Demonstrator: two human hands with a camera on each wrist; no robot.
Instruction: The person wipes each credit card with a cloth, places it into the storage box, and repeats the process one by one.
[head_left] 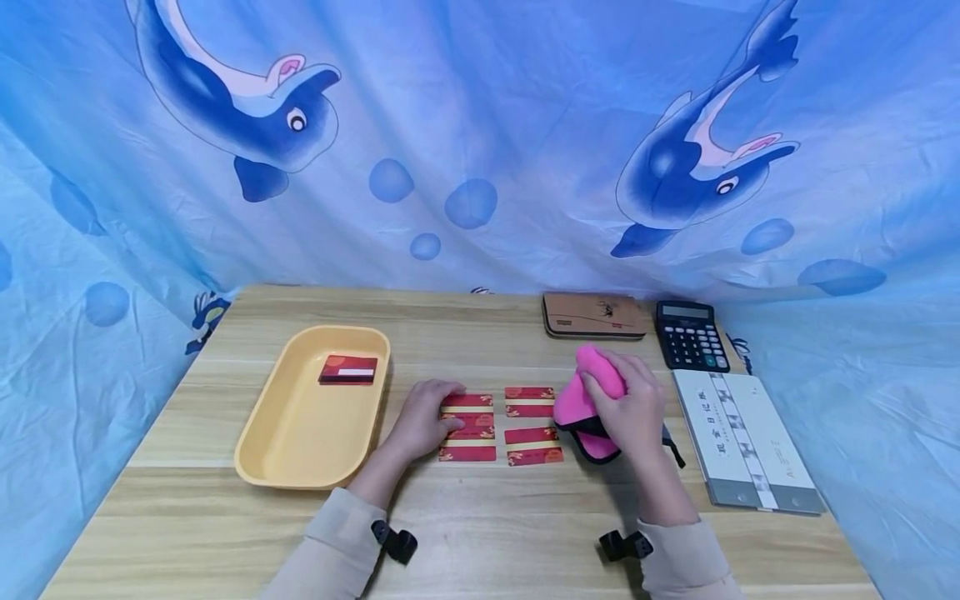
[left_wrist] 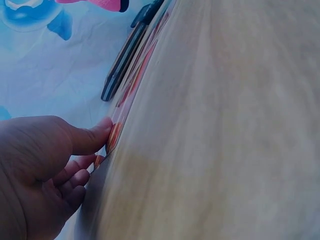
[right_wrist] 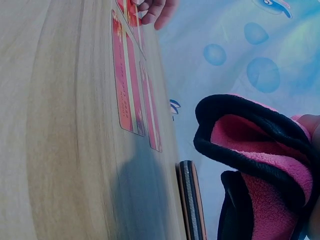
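Observation:
My left hand is at the left pair of red-and-gold cards, with its thumb and fingertips pinching the edges of the far one. In the left wrist view the thumb touches a card and the other fingers curl beside its edge. My right hand grips a bunched pink cloth with black trim, just right of two more red-and-gold cards. The right wrist view shows folds of this fuzzy cloth above the table.
A yellow tray at left holds a red card with a dark stripe. Along the back right lie a brown zip wallet and a black calculator. A white-and-grey notebook lies at right. A blue dolphin-print curtain hangs behind.

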